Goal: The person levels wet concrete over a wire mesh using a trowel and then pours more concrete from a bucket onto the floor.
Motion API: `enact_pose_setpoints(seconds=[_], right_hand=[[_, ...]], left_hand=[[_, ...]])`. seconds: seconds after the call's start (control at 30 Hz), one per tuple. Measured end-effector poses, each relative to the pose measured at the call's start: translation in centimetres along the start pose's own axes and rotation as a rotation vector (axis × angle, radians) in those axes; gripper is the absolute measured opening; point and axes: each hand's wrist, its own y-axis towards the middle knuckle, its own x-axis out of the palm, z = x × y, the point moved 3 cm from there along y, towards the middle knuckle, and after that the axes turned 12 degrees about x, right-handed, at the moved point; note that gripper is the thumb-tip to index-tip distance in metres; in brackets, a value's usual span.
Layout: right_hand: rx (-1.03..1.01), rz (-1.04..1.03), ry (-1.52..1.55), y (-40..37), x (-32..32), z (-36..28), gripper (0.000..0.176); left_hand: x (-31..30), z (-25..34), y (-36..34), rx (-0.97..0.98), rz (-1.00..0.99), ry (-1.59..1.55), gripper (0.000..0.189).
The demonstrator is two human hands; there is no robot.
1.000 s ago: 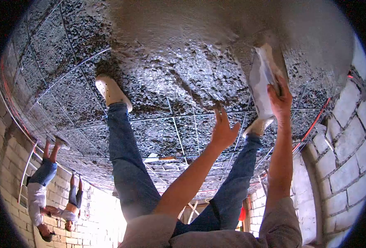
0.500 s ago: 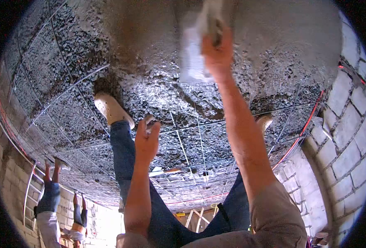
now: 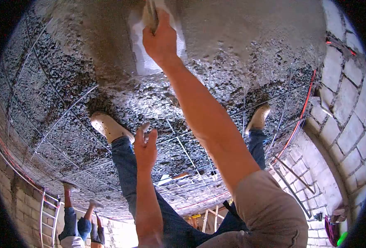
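My right hand [image 3: 161, 41] grips the handle of a flat finishing trowel [image 3: 143, 62], its pale rectangular blade smeared with cement. The blade lies on wet grey concrete [image 3: 232, 25] at the upper middle. Below the smoothed part, the surface turns rough and stony. My left hand [image 3: 145, 149] hangs near my left knee, fingers loosely bent and apart, with nothing visible in it; its fingertips look grey with cement.
My feet stand in beige clogs [image 3: 108, 126] on gravel [image 3: 55, 103] crossed by thin steel bars [image 3: 67, 109]. A block wall [image 3: 348, 120] and a red line [image 3: 307, 101] run along the right. Behind, upside down in view, are people's legs [image 3: 69, 219] and a ladder [image 3: 48, 215].
My right hand has moved the trowel leftward across the concrete. My left hand stays near the knee, slightly lower in view. The view has shifted, and my right clog shows more.
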Motion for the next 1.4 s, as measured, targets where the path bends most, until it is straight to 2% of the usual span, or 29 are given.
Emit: enact_pose_setpoints(seconds=[0.03,0.13,0.17,0.2,0.27,0.4,0.53,0.57,0.6,0.67,0.73,0.77,0.8,0.87,0.9,0.97,1.0,1.1,1.2,1.27,1.3,1.37,1.4], right_hand=[[-0.067,0.063,-0.020,0.1,-0.8,0.3,0.050],[-0.016,0.116,-0.089,0.1,-3.6,1.8,0.056],[-0.095,0.179,-0.080,0.5,-4.5,2.9,0.054],[-0.008,0.126,-0.046,0.5,-5.8,3.6,0.052],[-0.058,0.177,-0.015,0.9,-8.4,5.8,0.050],[-0.169,0.414,-0.208,3.0,-15.0,11.5,0.047],[0.321,0.400,-0.133,3.6,-23.2,12.3,0.045],[0.310,0.396,-0.129,3.7,-24.5,12.5,0.045],[0.324,0.328,0.050,4.3,-25.4,13.0,0.045],[0.319,0.261,0.224,5.7,-25.7,13.9,0.044],[0.058,0.305,0.034,7.2,-24.4,12.8,0.043],[-0.023,0.256,-0.010,7.9,-23.5,12.5,0.043],[-0.024,0.245,-0.004,7.9,-22.1,11.1,0.043],[0.110,0.033,0.095,8.1,-18.6,8.0,0.042],[0.108,0.028,0.097,8.6,-17.1,7.1,0.042],[-0.040,-0.028,-0.002,10.3,-14.1,5.6,0.041],[-0.037,-0.039,-0.007,11.0,-12.7,5.1,0.041],[-0.281,0.007,-0.256,11.8,-9.6,2.3,0.045],[-0.204,-0.001,-0.365,10.6,-7.8,-1.5,0.046],[0.241,-0.405,-0.227,9.6,-6.5,-2.4,0.050],[0.246,-0.410,-0.234,9.2,-6.1,-2.0,0.050],[-0.098,-0.493,-0.127,8.0,-4.8,-2.0,0.051],[-0.096,-0.499,-0.127,7.3,-4.0,-1.0,0.051]], left_hand=[[0.2,-0.3,-0.1,0.013,-0.008,0.007,0.049],[0.5,-0.6,0.0,-0.028,-0.011,0.037,0.050],[0.7,-0.3,-0.1,-0.039,-0.023,0.025,0.050],[0.8,-0.3,-0.1,-0.040,-0.020,0.032,0.050],[1.1,-0.5,0.0,0.003,-0.046,0.041,0.051],[1.4,-0.3,-0.1,-0.002,-0.044,0.066,0.051],[1.3,0.4,0.0,0.028,-0.058,0.106,0.051],[1.3,0.5,-0.2,0.001,-0.067,0.126,0.052],[1.4,0.7,0.1,-0.010,-0.073,0.142,0.053],[1.5,-0.1,-0.1,0.062,-0.055,0.179,0.053],[1.6,-0.3,0.3,0.034,-0.069,0.112,0.054],[1.6,-0.5,0.2,0.017,-0.064,0.094,0.053],[1.4,-0.4,0.0,0.014,-0.052,0.095,0.053],[1.1,-0.4,0.3,-0.007,-0.055,0.081,0.053],[1.0,0.1,0.3,-0.001,-0.037,0.077,0.053],[0.7,-0.1,0.4,0.026,-0.025,0.046,0.054],[0.4,-0.2,0.3,0.055,-0.014,0.017,0.055],[0.0,0.1,0.4,0.091,-0.002,0.049,0.054],[-0.5,0.3,0.4,0.090,-0.003,0.061,0.053],[-0.5,1.0,0.4,0.107,0.022,0.065,0.051],[-0.4,1.4,0.4,0.035,0.027,0.010,0.050],[-0.3,0.7,0.5,0.067,0.030,0.006,0.049],[-0.4,0.6,0.5,0.105,0.034,0.007,0.049]])
